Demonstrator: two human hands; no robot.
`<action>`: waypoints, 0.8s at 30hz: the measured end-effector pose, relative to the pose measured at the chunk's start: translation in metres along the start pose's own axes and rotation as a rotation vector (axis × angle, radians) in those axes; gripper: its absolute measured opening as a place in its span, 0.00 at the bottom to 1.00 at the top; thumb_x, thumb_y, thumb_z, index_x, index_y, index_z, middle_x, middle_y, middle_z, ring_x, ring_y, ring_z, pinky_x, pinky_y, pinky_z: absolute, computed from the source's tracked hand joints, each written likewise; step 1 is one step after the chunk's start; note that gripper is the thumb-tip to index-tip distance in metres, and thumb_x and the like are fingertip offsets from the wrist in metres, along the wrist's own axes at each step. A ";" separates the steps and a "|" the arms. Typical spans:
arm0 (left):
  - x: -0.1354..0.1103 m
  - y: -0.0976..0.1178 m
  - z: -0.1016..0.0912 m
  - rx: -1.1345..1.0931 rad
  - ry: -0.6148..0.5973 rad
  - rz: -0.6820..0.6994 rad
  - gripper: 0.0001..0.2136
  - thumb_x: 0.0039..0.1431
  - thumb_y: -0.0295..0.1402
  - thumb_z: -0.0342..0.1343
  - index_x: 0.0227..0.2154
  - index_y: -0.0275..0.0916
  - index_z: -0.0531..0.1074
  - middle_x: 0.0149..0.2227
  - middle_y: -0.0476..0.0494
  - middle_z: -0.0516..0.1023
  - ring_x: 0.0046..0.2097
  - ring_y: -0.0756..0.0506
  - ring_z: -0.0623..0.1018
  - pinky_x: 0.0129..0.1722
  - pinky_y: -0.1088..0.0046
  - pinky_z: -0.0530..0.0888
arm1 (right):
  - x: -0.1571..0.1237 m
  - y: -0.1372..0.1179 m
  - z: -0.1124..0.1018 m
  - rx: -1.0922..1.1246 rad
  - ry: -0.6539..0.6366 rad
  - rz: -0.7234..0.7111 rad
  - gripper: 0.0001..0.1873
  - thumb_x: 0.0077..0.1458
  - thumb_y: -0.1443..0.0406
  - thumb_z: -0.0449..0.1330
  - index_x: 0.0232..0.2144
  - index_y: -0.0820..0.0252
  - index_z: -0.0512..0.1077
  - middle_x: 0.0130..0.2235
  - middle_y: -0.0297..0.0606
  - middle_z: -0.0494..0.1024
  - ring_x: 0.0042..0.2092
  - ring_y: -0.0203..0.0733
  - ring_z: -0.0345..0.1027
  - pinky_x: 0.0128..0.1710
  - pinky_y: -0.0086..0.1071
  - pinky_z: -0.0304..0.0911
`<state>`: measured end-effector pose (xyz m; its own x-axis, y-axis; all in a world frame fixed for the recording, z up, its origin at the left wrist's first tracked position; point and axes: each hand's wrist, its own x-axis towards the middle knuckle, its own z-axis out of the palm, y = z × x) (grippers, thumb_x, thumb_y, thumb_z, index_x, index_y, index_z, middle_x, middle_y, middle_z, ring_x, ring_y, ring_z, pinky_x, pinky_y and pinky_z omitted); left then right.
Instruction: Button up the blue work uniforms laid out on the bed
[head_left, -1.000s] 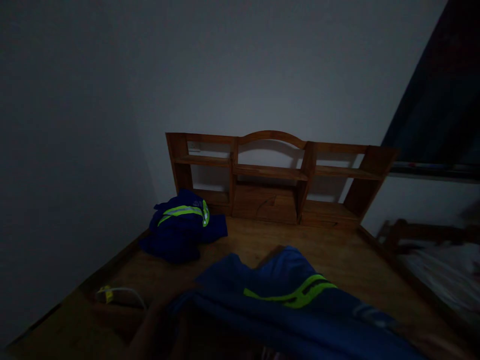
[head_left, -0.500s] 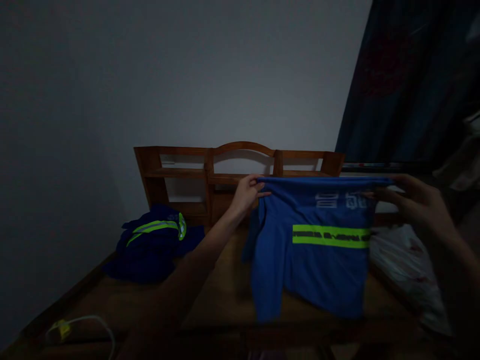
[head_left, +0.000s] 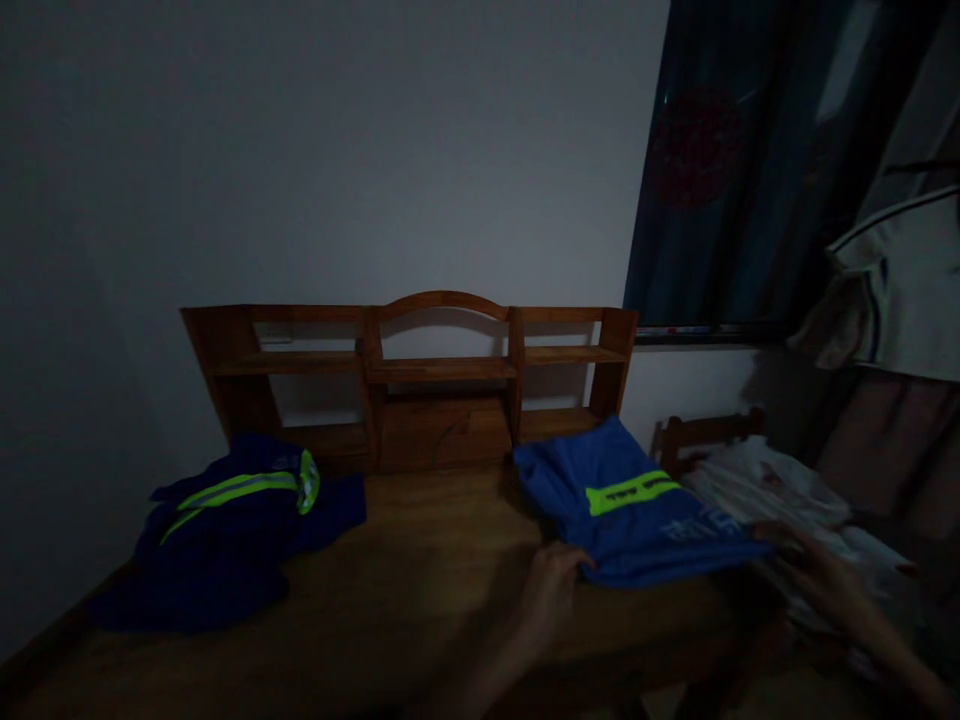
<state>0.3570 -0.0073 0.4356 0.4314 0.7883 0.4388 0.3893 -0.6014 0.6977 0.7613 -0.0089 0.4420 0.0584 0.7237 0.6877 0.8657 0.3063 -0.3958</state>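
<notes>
A blue shirt (head_left: 622,500) with a yellow-green stripe lies flat on the right part of the wooden desk (head_left: 420,590). My left hand (head_left: 551,575) rests at its near left corner, fingers curled onto the cloth edge. My right hand (head_left: 814,570) is at its near right corner beyond the desk's edge, fingers stretched toward the cloth. The room is dim, and I cannot make out how either hand grips.
A crumpled dark blue garment (head_left: 232,525) with reflective stripes lies on the desk's left. A wooden shelf unit (head_left: 420,370) stands along the back against the wall. A chair with pale cloth (head_left: 757,480) sits right of the desk, under a dark curtain (head_left: 735,170).
The blue shirt was held up spread between both hands; now it lies on the desk's right side. Both hands came down to its near corners. The view turned right.
</notes>
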 end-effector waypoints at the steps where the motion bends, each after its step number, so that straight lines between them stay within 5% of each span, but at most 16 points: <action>1: -0.012 -0.009 0.016 0.046 -0.058 0.011 0.20 0.47 0.16 0.45 0.36 0.40 0.75 0.39 0.44 0.78 0.42 0.45 0.75 0.44 0.67 0.71 | -0.019 0.019 0.009 0.030 -0.069 0.013 0.11 0.49 0.57 0.55 0.33 0.52 0.74 0.37 0.42 0.78 0.41 0.55 0.73 0.38 0.39 0.68; 5: -0.042 -0.018 0.044 0.189 -0.121 0.096 0.19 0.46 0.20 0.50 0.40 0.42 0.73 0.43 0.41 0.76 0.45 0.42 0.72 0.47 0.62 0.68 | -0.070 0.063 0.023 -0.013 -0.110 0.053 0.17 0.48 0.59 0.53 0.41 0.48 0.72 0.48 0.43 0.73 0.49 0.59 0.68 0.43 0.45 0.67; 9: -0.050 -0.007 0.041 0.263 -0.074 0.033 0.16 0.48 0.23 0.51 0.40 0.41 0.73 0.40 0.40 0.76 0.43 0.40 0.71 0.46 0.59 0.67 | -0.073 0.061 0.023 -0.193 -0.129 0.013 0.23 0.48 0.60 0.51 0.47 0.54 0.69 0.53 0.46 0.69 0.50 0.58 0.67 0.44 0.46 0.66; 14: -0.066 0.002 0.031 0.210 -0.017 -0.004 0.16 0.50 0.21 0.47 0.40 0.40 0.72 0.40 0.39 0.74 0.44 0.41 0.70 0.46 0.61 0.68 | -0.060 -0.002 0.044 -0.332 -0.047 -0.077 0.24 0.53 0.58 0.50 0.50 0.60 0.66 0.56 0.47 0.64 0.53 0.55 0.64 0.50 0.44 0.63; 18: -0.085 0.003 0.014 0.183 0.034 -0.042 0.17 0.51 0.21 0.45 0.41 0.40 0.71 0.41 0.41 0.74 0.45 0.43 0.70 0.47 0.64 0.69 | -0.048 -0.069 0.076 -0.280 -0.115 -0.178 0.24 0.58 0.56 0.47 0.54 0.59 0.62 0.59 0.44 0.60 0.56 0.50 0.60 0.54 0.42 0.60; 21: -0.098 -0.013 -0.009 0.276 0.132 -0.089 0.16 0.52 0.21 0.46 0.41 0.42 0.71 0.42 0.43 0.74 0.46 0.43 0.71 0.49 0.62 0.68 | -0.040 -0.096 0.104 -0.234 -0.124 -0.207 0.25 0.59 0.55 0.46 0.55 0.59 0.62 0.59 0.43 0.60 0.58 0.48 0.57 0.55 0.43 0.59; 24: -0.111 -0.046 -0.054 0.441 0.255 -0.162 0.16 0.54 0.22 0.44 0.42 0.40 0.71 0.45 0.41 0.74 0.48 0.43 0.71 0.51 0.61 0.67 | -0.035 -0.103 0.130 -0.204 -0.151 -0.203 0.25 0.59 0.53 0.45 0.54 0.57 0.64 0.59 0.42 0.62 0.57 0.48 0.59 0.54 0.43 0.61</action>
<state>0.2476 -0.0600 0.3857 0.1474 0.8494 0.5067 0.7632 -0.4235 0.4880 0.6053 0.0148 0.3791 -0.1870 0.7486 0.6361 0.9349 0.3345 -0.1189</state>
